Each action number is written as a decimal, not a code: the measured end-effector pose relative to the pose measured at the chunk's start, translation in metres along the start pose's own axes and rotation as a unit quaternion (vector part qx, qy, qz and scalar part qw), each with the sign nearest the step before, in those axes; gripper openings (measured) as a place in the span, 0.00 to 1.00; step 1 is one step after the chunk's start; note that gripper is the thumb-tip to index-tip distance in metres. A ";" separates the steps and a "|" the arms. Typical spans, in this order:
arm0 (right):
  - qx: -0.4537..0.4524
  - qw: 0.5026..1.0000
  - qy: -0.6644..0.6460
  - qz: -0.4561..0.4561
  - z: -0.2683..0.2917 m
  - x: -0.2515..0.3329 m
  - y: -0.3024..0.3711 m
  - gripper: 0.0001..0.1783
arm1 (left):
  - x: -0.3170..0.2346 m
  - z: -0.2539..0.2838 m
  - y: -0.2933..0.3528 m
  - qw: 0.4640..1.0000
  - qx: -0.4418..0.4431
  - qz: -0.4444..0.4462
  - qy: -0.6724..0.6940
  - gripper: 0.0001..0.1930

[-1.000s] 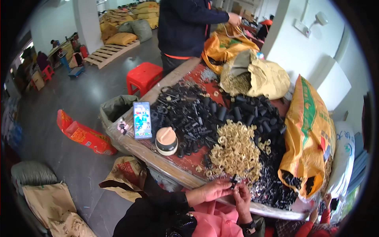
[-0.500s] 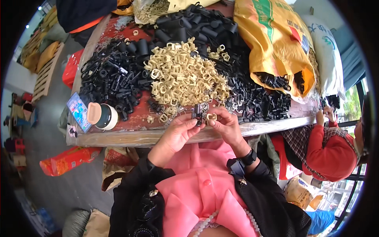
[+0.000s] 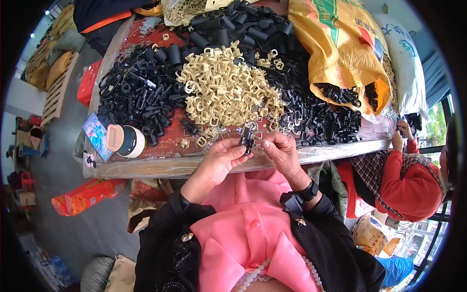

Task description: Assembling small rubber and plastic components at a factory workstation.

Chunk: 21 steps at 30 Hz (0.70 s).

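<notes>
My left hand [image 3: 219, 158] is closed around a small black plastic fitting [image 3: 247, 139], held upright between thumb and fingers over the table's near edge. Just right of it, my right hand [image 3: 284, 153] has thumb and index finger pinched together. A small pale metal ring [image 3: 259, 136] shows by those fingertips; whether it is gripped or lies on the table behind, I cannot tell. Beyond both hands rises a heap of beige plastic clips [image 3: 224, 92], with loose metal rings [image 3: 287, 124] along its near side.
Black fittings [image 3: 138, 97] are piled left, short black parts [image 3: 326, 121] right, and black tubes [image 3: 233, 29] behind. A lidded jar [image 3: 132, 142] stands by a blue phone-like object [image 3: 97, 136]. A yellow sack [image 3: 340, 48] spills parts. At right a person in red [image 3: 408, 190] works.
The beige clip that was between my right fingers no longer shows there. My right fingertips have drawn slightly away from the black fitting, which stays in my left hand.
</notes>
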State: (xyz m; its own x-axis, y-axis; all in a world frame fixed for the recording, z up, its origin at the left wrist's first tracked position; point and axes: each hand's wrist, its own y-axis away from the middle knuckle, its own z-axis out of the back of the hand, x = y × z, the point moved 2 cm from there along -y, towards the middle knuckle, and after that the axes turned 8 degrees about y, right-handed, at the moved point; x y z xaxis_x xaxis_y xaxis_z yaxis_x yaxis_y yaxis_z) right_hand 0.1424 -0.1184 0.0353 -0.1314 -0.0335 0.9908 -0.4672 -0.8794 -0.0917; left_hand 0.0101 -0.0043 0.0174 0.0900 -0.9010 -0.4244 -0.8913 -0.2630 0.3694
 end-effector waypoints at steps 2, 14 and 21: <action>-0.011 1.000 0.000 -0.026 -0.002 0.000 0.002 0.08 | 0.002 0.002 0.000 1.000 0.004 0.002 0.000 0.10; -0.056 0.933 0.347 0.078 0.006 -0.001 -0.005 0.08 | -0.005 0.016 0.002 0.997 -0.044 -0.053 0.022 0.08; -0.043 0.888 0.444 0.114 -0.007 -0.012 -0.039 0.09 | -0.007 0.015 0.007 0.997 -0.047 -0.057 0.022 0.08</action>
State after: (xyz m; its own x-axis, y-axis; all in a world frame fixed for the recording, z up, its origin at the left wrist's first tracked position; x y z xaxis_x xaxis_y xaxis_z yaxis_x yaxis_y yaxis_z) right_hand 0.1563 -0.0806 0.0261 -0.8506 0.2155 0.4796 -0.4000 -0.8573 -0.3242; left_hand -0.0030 0.0053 0.0102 0.2099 -0.8770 -0.4322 -0.8285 -0.3943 0.3977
